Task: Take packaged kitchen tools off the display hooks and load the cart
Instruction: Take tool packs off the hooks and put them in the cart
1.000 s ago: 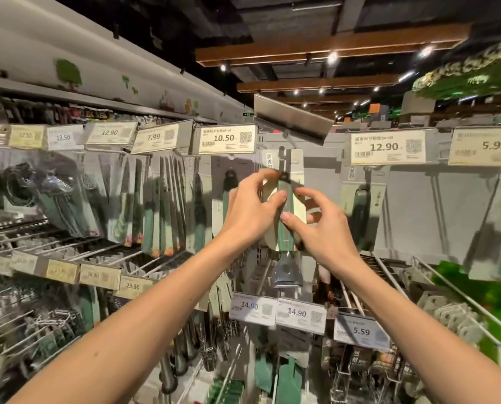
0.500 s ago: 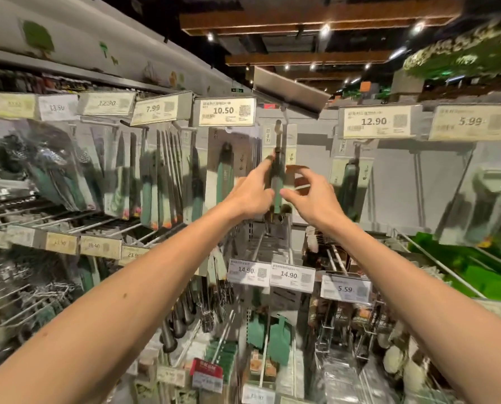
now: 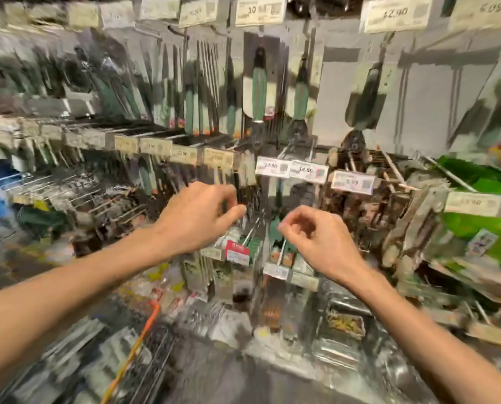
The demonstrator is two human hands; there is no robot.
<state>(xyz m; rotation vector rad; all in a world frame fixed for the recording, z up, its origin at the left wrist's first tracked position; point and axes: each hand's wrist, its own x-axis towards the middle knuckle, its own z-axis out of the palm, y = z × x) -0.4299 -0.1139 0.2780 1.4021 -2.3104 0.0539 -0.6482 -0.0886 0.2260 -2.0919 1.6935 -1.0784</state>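
The frame is blurred by motion. Packaged tools with green handles hang from the upper hooks, one (image 3: 258,91) under the 10.50 tag and one (image 3: 300,91) just to its right. Both hands are well below them, in front of the lower hook rows. My left hand (image 3: 198,218) has its thumb and fingers bent and apart, with nothing in it. My right hand (image 3: 316,243) is loosely curled with nothing visible inside. At the bottom left is the cart (image 3: 144,342), with wire mesh and an orange rim.
Rows of hooks with price tags (image 3: 291,169) fill the wall. A small red-labelled pack (image 3: 237,252) hangs between the hands. Green packaging (image 3: 482,217) sits at the right. Wire racks (image 3: 77,196) stick out at the left. More packaged goods lie on the low shelf (image 3: 342,325).
Both hands have let go of the green-handled package on the upper hook and dropped to the lower rows. The view has swung downward and the cart has come into sight.
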